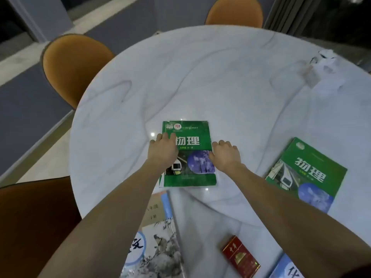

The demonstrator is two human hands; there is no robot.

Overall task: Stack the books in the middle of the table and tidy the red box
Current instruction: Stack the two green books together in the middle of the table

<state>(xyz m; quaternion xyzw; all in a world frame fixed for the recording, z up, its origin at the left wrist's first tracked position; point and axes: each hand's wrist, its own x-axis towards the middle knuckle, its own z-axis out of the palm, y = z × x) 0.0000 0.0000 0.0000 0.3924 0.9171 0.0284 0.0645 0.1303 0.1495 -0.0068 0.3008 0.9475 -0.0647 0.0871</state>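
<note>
Both bare arms reach forward over a round white marble table (220, 77), palms down. The left hand (163, 149) lies flat on the left edge of a green physics textbook (192, 157), fingers extended and close together, pointing away from the person, with the fingertips partly on the cover and partly over the edge. The right hand (225, 155) rests at the book's right edge, fingers loosely curled downward against the side of the cover, thumb touching the book. Neither hand pinches anything; both press or steady the book between them. The book lies face up, near the middle of the table.

To the right, well apart, a second green physics textbook (309, 175) lies tilted. Nearer the person, under the left forearm, sits a pale book with an ink-painting cover (158, 243). Between the forearms, near the table's front edge, lies the small red box (240, 257). A blue book corner (289, 267) shows at the lower right. Crumpled white paper (325, 63) sits at the far right. Orange chairs (74, 67) stand around the table.
</note>
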